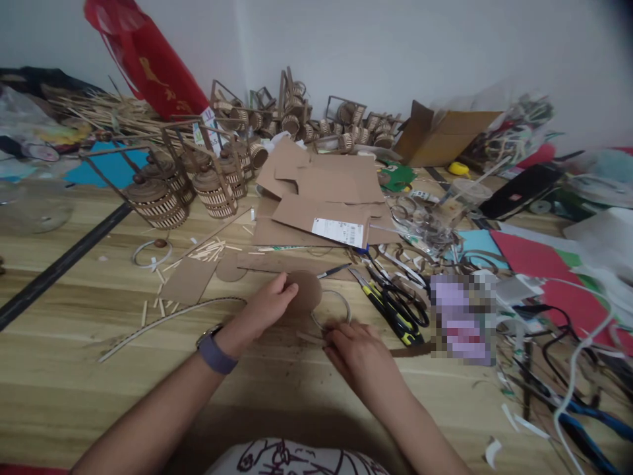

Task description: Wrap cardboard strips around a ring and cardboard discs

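Observation:
My left hand (267, 305) pinches a round brown cardboard disc (304, 292) between thumb and fingers, just above the table. My right hand (353, 346) is beside it with fingers bunched on the near edge of a thin pale ring (349, 305). A brown cardboard strip (411, 351) passes beneath that hand, its other end showing left of the fingertips. A second cut disc (231, 265) and a cardboard piece (190, 280) lie to the left. Past the left wrist stretches a long curved strip (163, 321). A dark pen-like tool (335, 270) lies just behind the held disc.
Scissors (403, 300) and a yellow-black cutter (383, 307) lie right of my hands. Flattened cardboard (341, 178) is stacked behind. Small wooden-slat baskets with handles (158, 198) stand at back left, near loose sticks (210, 251). Blue-handled pliers (568, 409) and a white cable (573, 376) are far right.

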A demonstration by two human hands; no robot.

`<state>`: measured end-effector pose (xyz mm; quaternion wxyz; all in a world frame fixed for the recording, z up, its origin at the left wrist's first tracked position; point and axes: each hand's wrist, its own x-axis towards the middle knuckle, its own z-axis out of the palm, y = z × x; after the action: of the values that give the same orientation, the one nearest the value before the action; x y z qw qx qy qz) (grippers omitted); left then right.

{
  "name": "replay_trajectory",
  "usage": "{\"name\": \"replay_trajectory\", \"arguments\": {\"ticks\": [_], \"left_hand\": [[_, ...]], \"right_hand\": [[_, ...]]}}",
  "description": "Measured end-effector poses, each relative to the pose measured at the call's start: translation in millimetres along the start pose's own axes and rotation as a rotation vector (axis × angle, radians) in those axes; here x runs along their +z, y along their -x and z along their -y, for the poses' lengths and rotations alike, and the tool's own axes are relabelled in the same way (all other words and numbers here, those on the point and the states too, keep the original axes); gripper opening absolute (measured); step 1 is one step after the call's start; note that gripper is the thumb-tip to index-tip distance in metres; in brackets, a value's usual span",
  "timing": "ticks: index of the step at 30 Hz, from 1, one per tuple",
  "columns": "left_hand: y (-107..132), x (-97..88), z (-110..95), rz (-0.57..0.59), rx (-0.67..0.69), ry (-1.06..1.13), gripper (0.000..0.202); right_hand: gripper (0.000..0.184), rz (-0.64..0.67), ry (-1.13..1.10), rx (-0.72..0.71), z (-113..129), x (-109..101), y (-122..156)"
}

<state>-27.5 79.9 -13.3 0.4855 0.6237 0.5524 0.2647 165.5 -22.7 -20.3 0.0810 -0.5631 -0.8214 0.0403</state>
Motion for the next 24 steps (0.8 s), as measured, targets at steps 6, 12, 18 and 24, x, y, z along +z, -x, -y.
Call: {"name": "replay_trajectory", "arguments": {"ticks": [6, 12, 18, 24], "left_hand": [[7, -2.2, 2, -0.058, -0.026, -0.077, 0.024], [29, -13.4, -4, -0.151, 0.045, -0.023, 0.038], [55, -18.6, -16, -0.166, 0.057, -0.058, 0.028], [68, -14.5, -12, -0.124, 0.048, 0.053, 0.029]], "right_hand": [[0.006, -0.012, -0.005, -0.066, 9, -5, 4], [0.008, -0.116, 0.068, -0.045, 14, -5, 7], [0.012, -0.141, 0.061, -0.075, 23, 1, 11], [0.015, -0.14, 0.086, -0.102, 26, 11, 12]]}}
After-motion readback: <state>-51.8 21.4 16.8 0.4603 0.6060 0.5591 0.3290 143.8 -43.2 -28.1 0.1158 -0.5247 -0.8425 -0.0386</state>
